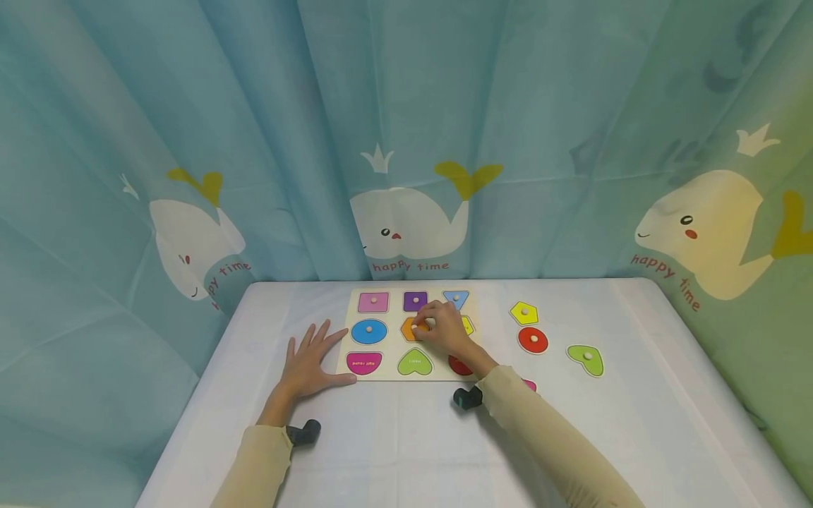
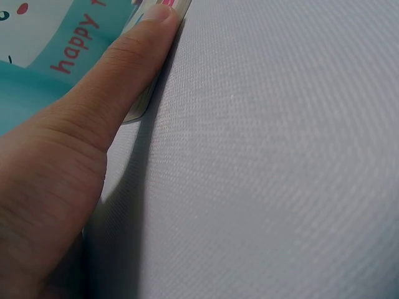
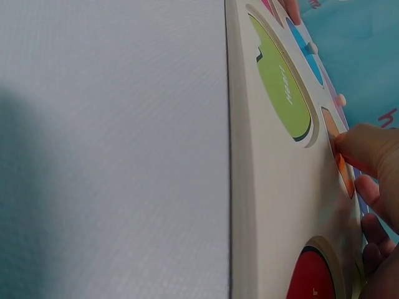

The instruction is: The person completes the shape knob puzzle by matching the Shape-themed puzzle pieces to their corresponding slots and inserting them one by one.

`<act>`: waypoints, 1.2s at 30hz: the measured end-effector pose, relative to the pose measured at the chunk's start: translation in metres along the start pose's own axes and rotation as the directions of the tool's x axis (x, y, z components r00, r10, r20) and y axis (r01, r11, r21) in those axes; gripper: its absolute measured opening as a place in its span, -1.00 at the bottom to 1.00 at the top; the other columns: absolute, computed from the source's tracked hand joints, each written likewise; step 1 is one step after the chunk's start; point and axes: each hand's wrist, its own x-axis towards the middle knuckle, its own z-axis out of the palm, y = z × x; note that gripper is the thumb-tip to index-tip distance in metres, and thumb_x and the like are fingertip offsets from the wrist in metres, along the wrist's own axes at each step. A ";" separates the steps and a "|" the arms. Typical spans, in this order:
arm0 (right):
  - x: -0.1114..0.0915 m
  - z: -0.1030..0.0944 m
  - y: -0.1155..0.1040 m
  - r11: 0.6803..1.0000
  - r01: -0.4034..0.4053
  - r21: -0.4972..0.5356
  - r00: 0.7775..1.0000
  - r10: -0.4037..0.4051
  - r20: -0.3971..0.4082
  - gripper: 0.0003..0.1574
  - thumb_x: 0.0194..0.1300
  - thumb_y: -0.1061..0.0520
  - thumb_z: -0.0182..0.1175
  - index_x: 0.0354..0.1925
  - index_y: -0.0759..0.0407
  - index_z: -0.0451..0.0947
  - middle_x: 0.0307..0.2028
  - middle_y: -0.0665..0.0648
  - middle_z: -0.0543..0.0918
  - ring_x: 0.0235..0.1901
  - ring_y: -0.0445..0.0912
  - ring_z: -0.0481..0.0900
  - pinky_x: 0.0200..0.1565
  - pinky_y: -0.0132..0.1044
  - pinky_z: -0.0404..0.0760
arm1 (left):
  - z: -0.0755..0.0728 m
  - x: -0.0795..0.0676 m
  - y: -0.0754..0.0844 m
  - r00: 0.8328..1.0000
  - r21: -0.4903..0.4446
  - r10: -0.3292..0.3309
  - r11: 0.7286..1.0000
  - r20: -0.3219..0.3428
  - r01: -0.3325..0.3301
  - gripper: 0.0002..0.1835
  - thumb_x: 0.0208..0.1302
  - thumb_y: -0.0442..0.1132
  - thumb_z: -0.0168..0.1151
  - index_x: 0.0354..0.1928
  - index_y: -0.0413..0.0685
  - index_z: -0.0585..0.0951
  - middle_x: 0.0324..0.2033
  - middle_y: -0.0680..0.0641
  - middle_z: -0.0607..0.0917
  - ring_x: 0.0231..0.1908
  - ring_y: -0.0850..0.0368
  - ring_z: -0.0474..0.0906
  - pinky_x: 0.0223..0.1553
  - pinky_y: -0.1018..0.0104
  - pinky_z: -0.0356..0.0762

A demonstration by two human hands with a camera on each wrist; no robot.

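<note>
A cream puzzle board [image 1: 389, 370] lies on the white-covered table. My right hand [image 1: 444, 330] is over its middle row, thumb and finger pinching the knob of the orange hexagon [image 1: 408, 333]; in the right wrist view the orange hexagon [image 3: 335, 134] sits at its recess. My left hand [image 1: 308, 368] is spread at the board's left side, its thumb [image 2: 134, 53] on the near corner. Knobbed pieces fill other spots: pink rectangle [image 1: 373, 307], purple square [image 1: 416, 306], blue triangle [image 1: 455, 296], blue oval [image 1: 369, 336]. The green heart recess [image 1: 415, 367] shows printing and no knob.
Right of the board lie loose knobbed pieces: a yellow pentagon [image 1: 524, 319], a red circle [image 1: 533, 348], a green heart [image 1: 593, 365]. A pink piece [image 1: 530, 385] shows partly from under the right sleeve. A blue curtain [image 1: 406, 106] with whales hangs behind the table.
</note>
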 end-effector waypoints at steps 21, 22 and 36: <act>-0.001 -0.039 -0.006 0.983 0.182 0.009 0.977 -0.182 0.107 -0.71 0.29 0.14 0.45 -0.04 0.22 0.75 -0.05 0.16 0.74 0.04 0.11 0.58 0.16 0.06 0.51 | -0.001 0.000 0.001 1.000 0.003 -0.008 1.000 0.012 0.008 0.12 -0.05 0.36 0.49 0.56 0.14 0.30 0.61 -0.24 0.04 0.58 -0.36 -0.25 0.41 -0.51 -0.48; -0.001 -0.043 -0.006 0.981 0.193 0.009 0.975 -0.193 0.108 -0.70 0.30 0.15 0.44 -0.03 0.24 0.74 -0.05 0.16 0.74 0.04 0.12 0.58 0.16 0.07 0.52 | -0.001 0.000 0.001 1.000 0.005 -0.007 1.000 0.010 0.007 0.12 -0.05 0.36 0.49 0.56 0.14 0.30 0.61 -0.24 0.04 0.58 -0.36 -0.25 0.41 -0.51 -0.48; -0.015 -0.084 0.015 0.993 0.112 -0.023 0.990 -0.110 0.093 -0.65 0.33 0.13 0.40 0.07 0.16 0.71 0.16 0.20 0.66 0.17 0.17 0.47 0.22 0.17 0.48 | 0.002 -0.001 0.000 1.000 0.014 -0.004 1.000 -0.006 0.004 0.13 -0.06 0.38 0.49 0.56 0.15 0.30 0.61 -0.23 0.05 0.58 -0.35 -0.25 0.42 -0.50 -0.46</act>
